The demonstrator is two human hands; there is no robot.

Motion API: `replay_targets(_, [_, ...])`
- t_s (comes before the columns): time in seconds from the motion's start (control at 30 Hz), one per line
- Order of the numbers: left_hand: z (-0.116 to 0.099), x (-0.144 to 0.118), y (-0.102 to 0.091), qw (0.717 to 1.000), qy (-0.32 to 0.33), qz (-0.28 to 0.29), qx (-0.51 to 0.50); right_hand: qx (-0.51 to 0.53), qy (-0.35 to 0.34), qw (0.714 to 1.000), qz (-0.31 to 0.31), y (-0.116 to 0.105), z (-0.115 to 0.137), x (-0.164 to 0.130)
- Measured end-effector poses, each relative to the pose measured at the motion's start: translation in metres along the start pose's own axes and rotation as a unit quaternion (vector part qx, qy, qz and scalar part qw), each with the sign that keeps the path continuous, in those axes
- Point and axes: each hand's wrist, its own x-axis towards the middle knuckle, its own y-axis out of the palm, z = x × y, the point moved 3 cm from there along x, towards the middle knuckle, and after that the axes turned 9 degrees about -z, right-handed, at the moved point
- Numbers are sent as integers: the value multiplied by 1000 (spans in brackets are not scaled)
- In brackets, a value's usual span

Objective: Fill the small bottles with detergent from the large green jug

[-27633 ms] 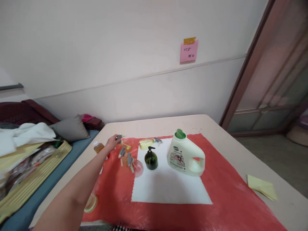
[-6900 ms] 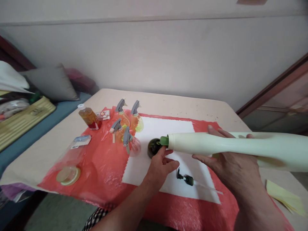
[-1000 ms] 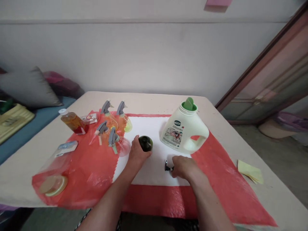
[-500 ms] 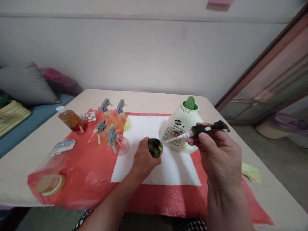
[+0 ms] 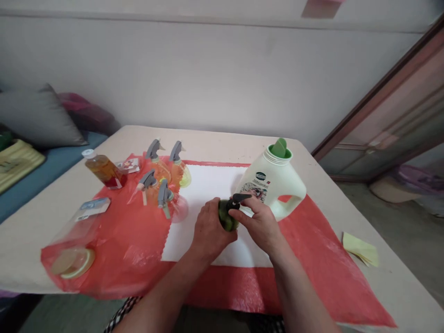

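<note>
My left hand wraps round a dark green bottle over a white sheet. With thumb and fingers, my right hand grips a black pump top at the bottle's mouth. The pump's tube is out of sight, and its nozzle points right. Just behind my right hand stands a large pale green jug with a printed label and a green scoop-like piece in its open mouth.
Several spray bottles with grey triggers stand left of the sheet on red plastic. Beyond them leans a bottle of amber liquid. A clear bag with round lids lies front left, and a yellow cloth at right.
My right hand has moved left and down, bringing the pump top from beside the jug to the green bottle's mouth. The tube has gone from sight. My left hand still holds the bottle.
</note>
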Motion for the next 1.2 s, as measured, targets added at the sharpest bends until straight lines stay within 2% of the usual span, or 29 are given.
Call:
replay_targets(0.07, [1, 0, 0, 1000, 12, -7, -1, 4, 7, 1000, -12, 4, -2, 1])
replay_targets(0.2, [0, -1, -1, 999, 25, -26, -1, 53, 73, 995, -48, 12, -10, -1])
replay_targets(0.3, [0, -1, -2, 1000, 18, -13, 2, 105, 105, 987, -65, 15, -14, -4])
replay_targets(0.37, [-2, 0, -3, 1000, 19, 6, 1, 128, 115, 984, -51, 15, -14, -5])
replay_targets(0.5, [-4, 1, -7, 999, 18, 33, 2, 146, 120, 982, 16, 11, -13, -6])
replay_targets(0.7, [-5, 1, -10, 998, 0, 56, -3, 213, 148, 966, 0, 13, -18, -7])
replay_targets(0.87, [-2, 1, -9, 999, 12, 46, 21, 146, 116, 982, -13, 12, -21, -6])
replay_targets(1.0, [-1, 1, -9, 999, 19, 46, 14, 167, 120, 979, -12, 12, -24, -7])
replay_targets(1.1, [-2, 1, -8, 999, 14, 51, 0, 171, 128, 976, -39, 13, -23, -8])
replay_targets(1.2, [-2, -1, -7, 999, 11, 49, 5, 127, 126, 981, -76, 16, -19, -8])
